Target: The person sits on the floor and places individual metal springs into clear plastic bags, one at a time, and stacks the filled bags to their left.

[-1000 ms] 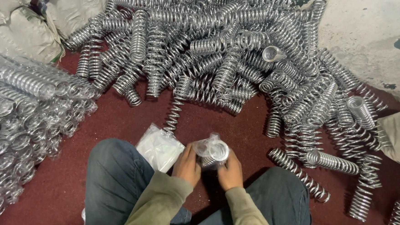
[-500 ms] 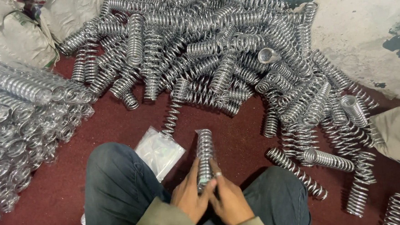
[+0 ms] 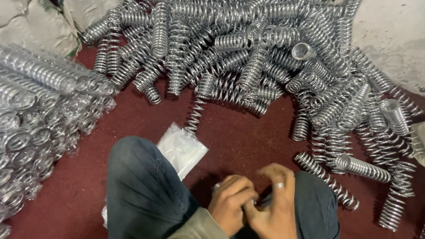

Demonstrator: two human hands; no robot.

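Head view shows both hands, left hand [image 3: 232, 203] and right hand [image 3: 274, 209], pressed together low between the knees, closed around something mostly hidden. A stack of bagged springs [image 3: 26, 119] lies at the left; the big loose pile of bare springs [image 3: 267, 48] remains, with flat plastic bags [image 3: 181, 149] just beside the knee.

Dark red floor [image 3: 243, 142] carried a big loose heap of shiny metal springs [image 3: 247, 49] across the top and right. Bagged springs [image 3: 23, 119] were stacked in rows at left. A flat pile of clear plastic bags [image 3: 181, 149] lay just beside one knee.
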